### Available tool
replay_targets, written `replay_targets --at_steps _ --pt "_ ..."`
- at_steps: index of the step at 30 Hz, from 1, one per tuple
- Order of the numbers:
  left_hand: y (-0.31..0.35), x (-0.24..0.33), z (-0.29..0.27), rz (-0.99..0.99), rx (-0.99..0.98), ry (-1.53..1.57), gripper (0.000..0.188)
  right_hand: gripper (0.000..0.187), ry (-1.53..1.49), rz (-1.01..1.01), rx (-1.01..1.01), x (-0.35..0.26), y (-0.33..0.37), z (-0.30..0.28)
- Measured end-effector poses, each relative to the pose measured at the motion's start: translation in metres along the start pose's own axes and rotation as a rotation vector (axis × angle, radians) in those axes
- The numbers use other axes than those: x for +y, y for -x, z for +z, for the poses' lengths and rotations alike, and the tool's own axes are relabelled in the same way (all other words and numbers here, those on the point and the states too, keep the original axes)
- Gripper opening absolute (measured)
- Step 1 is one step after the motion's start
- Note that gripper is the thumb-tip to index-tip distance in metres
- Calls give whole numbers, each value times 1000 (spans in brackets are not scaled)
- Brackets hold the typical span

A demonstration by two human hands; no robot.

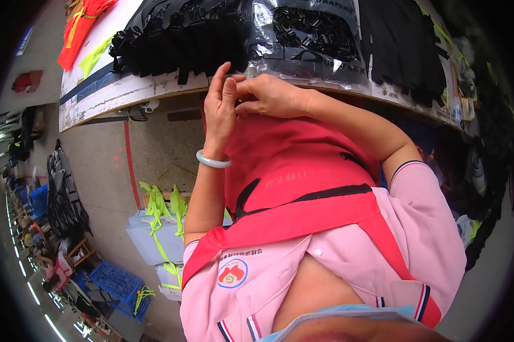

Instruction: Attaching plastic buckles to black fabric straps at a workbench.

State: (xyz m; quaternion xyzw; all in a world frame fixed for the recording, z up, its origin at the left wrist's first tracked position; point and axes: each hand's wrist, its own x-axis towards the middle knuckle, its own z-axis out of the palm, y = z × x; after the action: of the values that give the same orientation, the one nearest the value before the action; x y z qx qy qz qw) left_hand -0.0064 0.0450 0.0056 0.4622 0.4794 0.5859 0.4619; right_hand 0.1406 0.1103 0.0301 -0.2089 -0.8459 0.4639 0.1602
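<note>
My red apron (pixel 302 165) hangs close against me. At the counter's (pixel 126 94) near edge, my left hand (pixel 218 111) and right hand (pixel 271 96) pinch something small I can't identify; I'd keep fingertips tight. Black straps (pixel 177 43) lie beyond.

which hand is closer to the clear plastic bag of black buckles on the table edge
Right. The right hand sits just below the clear plastic bag of black buckles, at the table edge. The left hand, with a pale bangle, is further left, under the loose black straps.
</note>
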Motion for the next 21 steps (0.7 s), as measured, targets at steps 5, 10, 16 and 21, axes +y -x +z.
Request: replay_targets --at_steps 5,10,16,21 --pt "5 6 3 -320 -62 177 37 20 -313 291 105 8 21 -14" --pt "12 -8 8 -316 -285 -30 21 22 -265 351 165 12 56 -20" --pt "25 -21 27 -407 -332 -34 20 15 198 96 762 18 126 -72" --pt "27 -26 35 -416 -364 -66 20 29 780 454 647 62 205 -137"
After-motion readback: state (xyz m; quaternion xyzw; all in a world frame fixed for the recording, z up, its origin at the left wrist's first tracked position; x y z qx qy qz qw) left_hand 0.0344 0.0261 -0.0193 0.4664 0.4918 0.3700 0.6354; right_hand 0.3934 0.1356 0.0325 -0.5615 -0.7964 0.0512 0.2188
